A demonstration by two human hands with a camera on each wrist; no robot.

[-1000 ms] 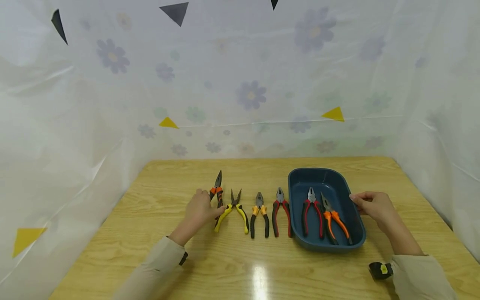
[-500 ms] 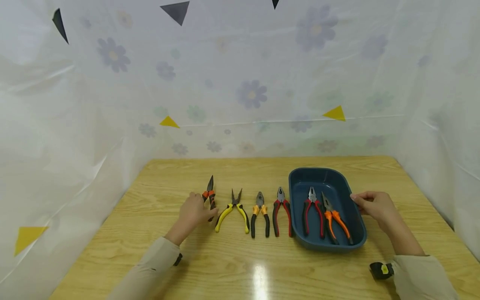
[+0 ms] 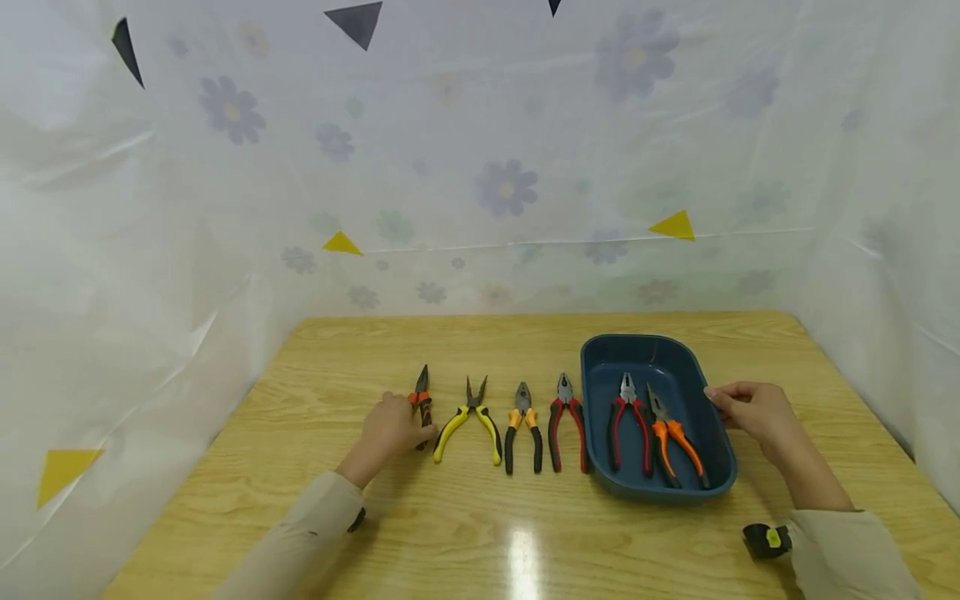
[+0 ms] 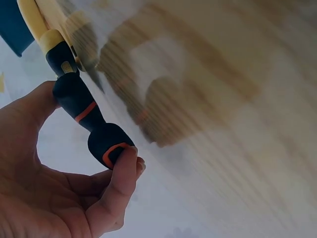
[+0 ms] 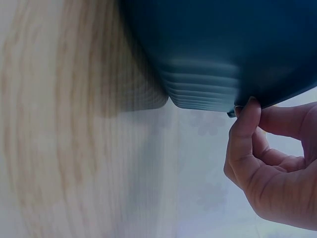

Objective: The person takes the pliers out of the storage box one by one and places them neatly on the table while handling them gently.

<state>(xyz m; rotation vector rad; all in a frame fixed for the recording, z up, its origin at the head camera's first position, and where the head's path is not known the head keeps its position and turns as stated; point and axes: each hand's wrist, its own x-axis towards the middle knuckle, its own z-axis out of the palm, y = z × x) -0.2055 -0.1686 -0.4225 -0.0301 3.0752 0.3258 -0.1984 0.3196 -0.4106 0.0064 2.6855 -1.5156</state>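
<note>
My left hand holds needle-nose pliers with orange-and-black handles at the left end of a row of pliers. In the left wrist view, thumb and fingertips pinch the dark handles of these pliers, close over the table. Just right of them lie yellow-and-black needle-nose pliers, handles spread. On the other side, my right hand pinches the right rim of a blue plastic tray. The right wrist view shows thumb and fingers at the rim of the tray from outside.
Black-and-orange combination pliers and red-and-black combination pliers continue the row leftward of the tray. Inside the tray rest red-and-black pliers and orange-handled needle-nose pliers. A flowered sheet hangs behind the wooden table.
My left hand has carried the orange-and-black pliers leftward, away from the yellow pair they overlapped, and lower toward the table. The right hand stays on the tray rim.
</note>
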